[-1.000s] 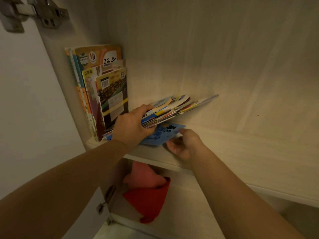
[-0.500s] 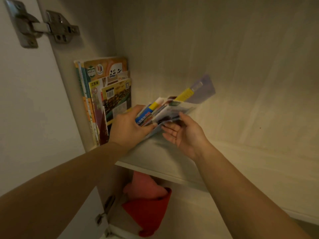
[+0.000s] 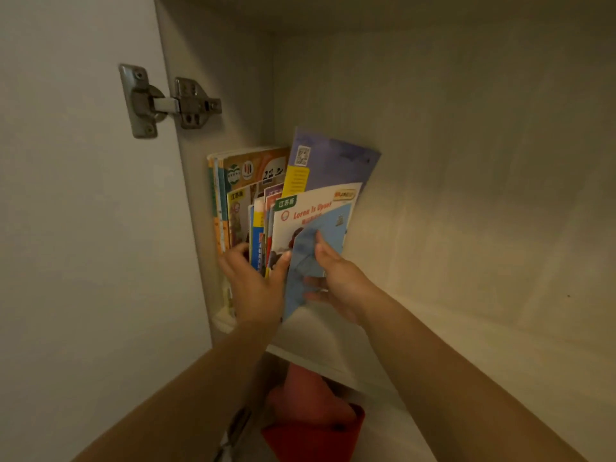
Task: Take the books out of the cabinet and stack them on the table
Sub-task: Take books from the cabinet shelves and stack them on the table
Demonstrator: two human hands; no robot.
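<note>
Books (image 3: pixel 253 195) stand on edge at the far left end of the cabinet shelf (image 3: pixel 333 331), the outermost ones leaning against the cabinet's side wall (image 3: pixel 213 61). Both hands are on a smaller bundle of thin booklets (image 3: pixel 313 215) – tilted a little to the right, its lower edge at the shelf, its left side close against the standing row. The left hand (image 3: pixel 256 288) is wrapped round the bundle's lower left, thumb across the front cover and fingers behind, out of sight. The right hand (image 3: pixel 336 281) presses on the front booklet (white and pale blue, with red lettering), thumb on the cover and fingers curled at its lower right edge, so each hand is closed on the bundle. Behind it a larger purple booklet (image 3: pixel 333 161) sticks up above the rest. On the open door (image 3: pixel 83 228) at left sits a metal hinge (image 3: pixel 166 101). Below the shelf lies something red (image 3: pixel 313 425) – cloth, by the look of it.
</note>
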